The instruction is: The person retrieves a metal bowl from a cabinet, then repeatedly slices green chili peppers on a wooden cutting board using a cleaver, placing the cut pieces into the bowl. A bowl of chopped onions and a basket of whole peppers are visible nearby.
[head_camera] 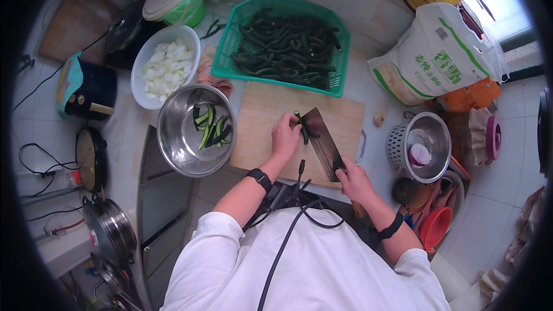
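On a wooden cutting board [259,116], my left hand [286,135] holds a dark green cucumber [305,134] upright in the picture, fingers at its left side. My right hand [355,180] grips a wide-bladed cleaver [322,142], whose blade lies slantwise just right of the cucumber. Whether the blade touches it I cannot tell. Left of the board, a steel bowl [176,155] holds several cut green pieces [208,125]. Behind the board stands a green plastic basket [276,78] full of dark green cucumbers [289,47].
A white bowl [137,78] of chopped white vegetable stands behind the steel bowl. To the right are a garlic bulb [379,120], a steel colander [395,144] holding a purple-white piece, and a large flour bag [436,60]. Black cables [289,242] hang before my chest, near the board's front edge.
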Demonstrator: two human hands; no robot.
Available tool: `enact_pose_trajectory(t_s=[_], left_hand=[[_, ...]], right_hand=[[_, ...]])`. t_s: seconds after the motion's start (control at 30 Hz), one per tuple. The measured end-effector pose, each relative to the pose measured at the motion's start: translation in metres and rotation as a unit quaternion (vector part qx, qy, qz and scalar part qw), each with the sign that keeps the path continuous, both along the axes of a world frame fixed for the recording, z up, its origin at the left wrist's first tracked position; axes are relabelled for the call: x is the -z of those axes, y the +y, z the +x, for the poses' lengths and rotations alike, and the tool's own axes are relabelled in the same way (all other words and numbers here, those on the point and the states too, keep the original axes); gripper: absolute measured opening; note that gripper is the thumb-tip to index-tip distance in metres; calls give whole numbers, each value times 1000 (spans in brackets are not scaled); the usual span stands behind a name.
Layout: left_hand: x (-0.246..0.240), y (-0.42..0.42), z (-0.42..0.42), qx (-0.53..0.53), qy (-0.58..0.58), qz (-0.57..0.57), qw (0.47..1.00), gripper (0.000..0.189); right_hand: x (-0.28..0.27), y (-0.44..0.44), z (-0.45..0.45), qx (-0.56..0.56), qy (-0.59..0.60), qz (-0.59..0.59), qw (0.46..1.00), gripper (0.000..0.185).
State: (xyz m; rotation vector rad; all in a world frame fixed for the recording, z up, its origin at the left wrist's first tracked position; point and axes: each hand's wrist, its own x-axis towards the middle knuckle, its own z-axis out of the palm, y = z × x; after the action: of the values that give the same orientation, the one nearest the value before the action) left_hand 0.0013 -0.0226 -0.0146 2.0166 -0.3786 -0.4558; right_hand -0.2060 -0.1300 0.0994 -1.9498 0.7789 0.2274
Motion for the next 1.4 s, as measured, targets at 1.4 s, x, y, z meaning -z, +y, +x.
enact_pose_trajectory(t_s=[1.4], left_hand=[[-13,-1,9,-17,164,-74,984,3]], right_hand=[[-35,17,61,-110,50,-179,976,29]])
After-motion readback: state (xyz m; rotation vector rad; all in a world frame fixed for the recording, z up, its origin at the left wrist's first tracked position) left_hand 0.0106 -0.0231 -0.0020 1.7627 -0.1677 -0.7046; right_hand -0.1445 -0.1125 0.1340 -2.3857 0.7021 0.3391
